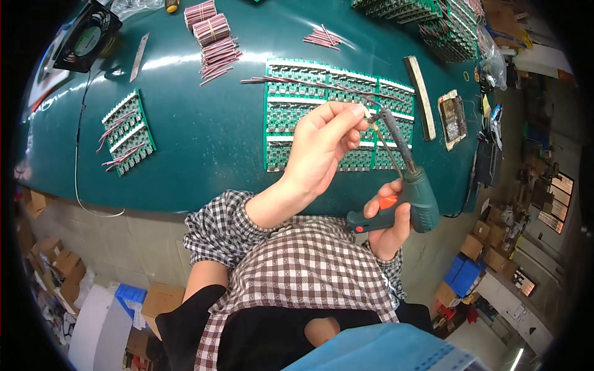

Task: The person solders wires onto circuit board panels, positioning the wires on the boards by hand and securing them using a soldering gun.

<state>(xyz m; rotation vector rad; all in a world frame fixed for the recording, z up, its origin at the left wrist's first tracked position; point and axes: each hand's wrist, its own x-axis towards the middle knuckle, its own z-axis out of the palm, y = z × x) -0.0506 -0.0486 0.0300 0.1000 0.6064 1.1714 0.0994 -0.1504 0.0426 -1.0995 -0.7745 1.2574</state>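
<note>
My right hand (391, 230) is wrapped around the handle of a green soldering gun (424, 201) with an orange trigger. Its dark barrel and a thin feed tube point up and away from me. At the tip, my left hand (325, 139) is closed in a pinch. A small pale bit shows by its fingertips, too small to name. Below both hands lies a block of green circuit boards (294, 114) in joined panels, with white strips and rows of small parts. Twisted red-and-black wires (278, 80) lie across the upper boards.
A smaller board panel (129, 133) with wires lies left. Wire bundles (213, 37) and loose wires (323, 38) sit farther back. A fan (88, 38) stands far left. On the right are a pale bar (420, 98), a worn tray (452, 119) and stacked boards (448, 31).
</note>
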